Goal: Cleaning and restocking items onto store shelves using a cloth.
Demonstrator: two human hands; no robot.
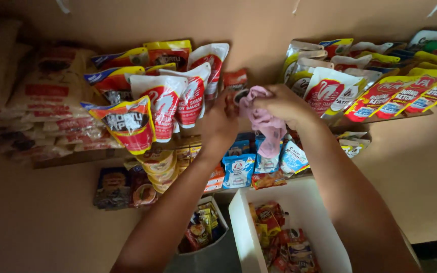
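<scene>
Head view of a stocked shop shelf (77, 157) against a tan wall. Both hands are raised in front of the gap between two groups of sauce pouches. The right hand (281, 105) is closed around a pink cloth (264, 124), gripping its bunched upper part while the loose end hangs down toward the lower shelf row. The left hand (220, 126) is curled with its fingers closed on a small red pouch (234, 81); the top of the pouch shows above the fingers, and the cloth touches the pouch just beside them. The pouch sits near the inner end of the upper shelf row, between the two pouch groups. To the left stand white-and-red soy sauce pouches (165, 103) with yellow-and-red pouches (127, 124) in front of and behind them, and further left, blurred, a stack of pale bags (51, 101) near the left end of the shelf. To the right stand more white pouches (324, 88) and a row of yellow-and-red ketchup pouches (395, 96) reaching toward the right end. On the lower row lie blue-and-white sachets (238, 169) and stacked round yellow packs (160, 167). Below the arms stand a white bin (244, 237) holding small red and yellow packets, and beside it a grey bin (213, 253) with mixed sachets.
</scene>
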